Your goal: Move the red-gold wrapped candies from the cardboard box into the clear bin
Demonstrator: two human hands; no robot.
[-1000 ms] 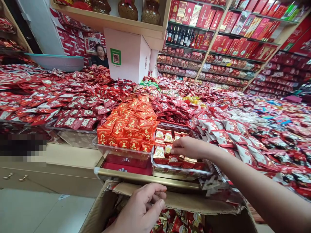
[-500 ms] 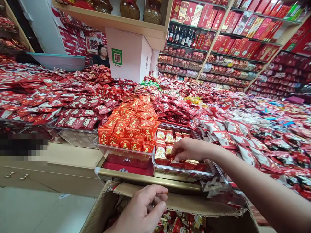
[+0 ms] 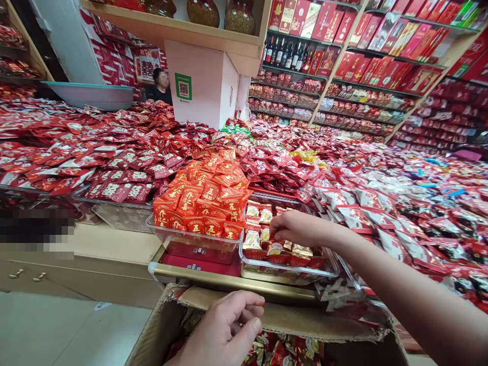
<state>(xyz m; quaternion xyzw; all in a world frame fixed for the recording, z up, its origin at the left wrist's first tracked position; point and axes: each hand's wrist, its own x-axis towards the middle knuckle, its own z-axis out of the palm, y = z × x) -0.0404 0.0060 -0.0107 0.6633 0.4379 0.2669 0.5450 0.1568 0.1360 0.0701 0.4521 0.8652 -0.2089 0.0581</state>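
A person's right hand (image 3: pixel 292 231) is reaching over a clear, rectangular plastic tray (image 3: pixel 274 267), its fingers curling down among small red-and-gold foil packets marked "Durian" (image 3: pixel 252 238). One packet (image 3: pixel 275 248) is leaning just under the fingertips; whether the hand is gripping anything is impossible to tell. The left hand (image 3: pixel 238 323) is hovering palm inward over a brown, ragged-edged cardboard box (image 3: pixel 297 320), loosely curling, thumb standing apart from the fingers, with no packet showing in it.

As for progress, packets are already lying in close rows along the tray's left and front, printed faces mostly showing. The tray is looking partly filled, its contents staying low, while the orange-red packets (image 3: pixel 204 195) in the clear tray just to its left are rising in a tall heap. The hand is hiding part of the tray's right side. More red-and-gold packets (image 3: pixel 280 352) are lying loose inside the box, so plenty appears to be left there. Both trays are sitting at the tabletop's gold-coloured metal edge (image 3: pixel 236 285).
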